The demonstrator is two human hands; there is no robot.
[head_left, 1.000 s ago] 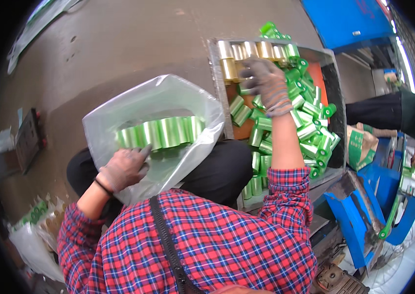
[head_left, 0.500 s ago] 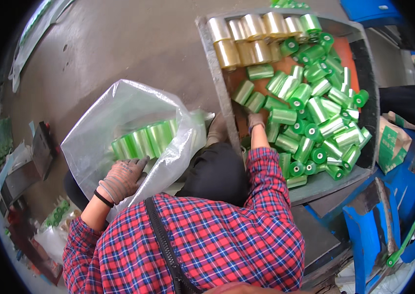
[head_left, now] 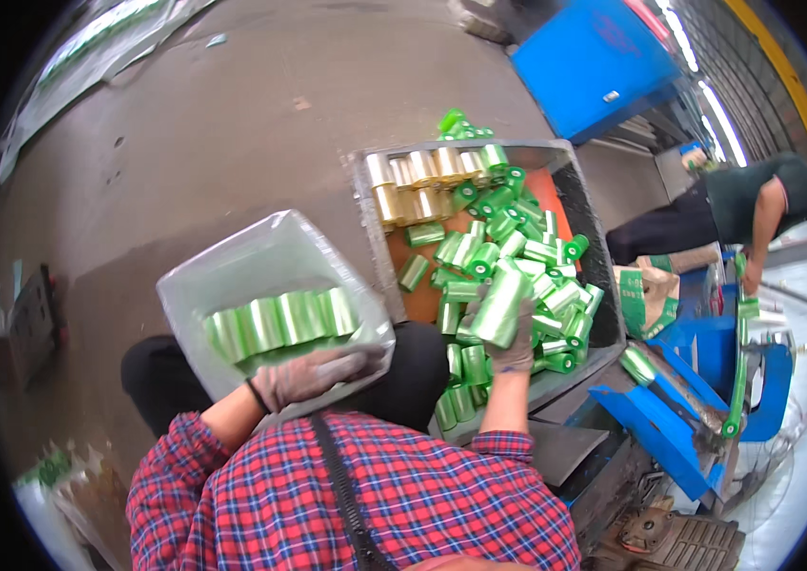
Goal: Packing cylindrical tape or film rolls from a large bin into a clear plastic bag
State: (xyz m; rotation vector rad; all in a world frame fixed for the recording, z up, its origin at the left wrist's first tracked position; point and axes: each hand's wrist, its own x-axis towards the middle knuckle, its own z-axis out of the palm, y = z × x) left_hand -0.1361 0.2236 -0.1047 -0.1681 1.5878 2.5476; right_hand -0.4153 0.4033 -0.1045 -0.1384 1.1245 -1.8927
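Note:
A clear plastic bag point(head_left: 184, 285) stands open-mouthed before my lap, with a row of green film rolls point(head_left: 294, 316) inside. My left hand point(head_left: 313, 373), in a grey glove, grips the bag's near rim, its fingers lying along the edge. On the right, my gloved right hand point(head_left: 516, 347) is closed on a green film roll point(head_left: 500, 309), raised above the pile; the fingers behind it are partly hidden. Loose green rolls point(head_left: 541, 252) fill much of the grey bin point(head_left: 373, 205) below. Stacked clear-yellowish rolls point(head_left: 415, 202) occupy its far left corner.
Beyond the bin lie more green rolls point(head_left: 465, 126), with a blue box point(head_left: 594, 67) farther back. At the right are a paper sack point(head_left: 649, 300), blue machine parts point(head_left: 656, 419) and another person point(head_left: 756, 205) reaching toward the machine. A dark stand point(head_left: 27, 328) is at far left.
My right hand has lifted out of the bin's left side with a green roll in it. My left hand has moved right along the bag's rim. The view has turned, bringing another person into sight.

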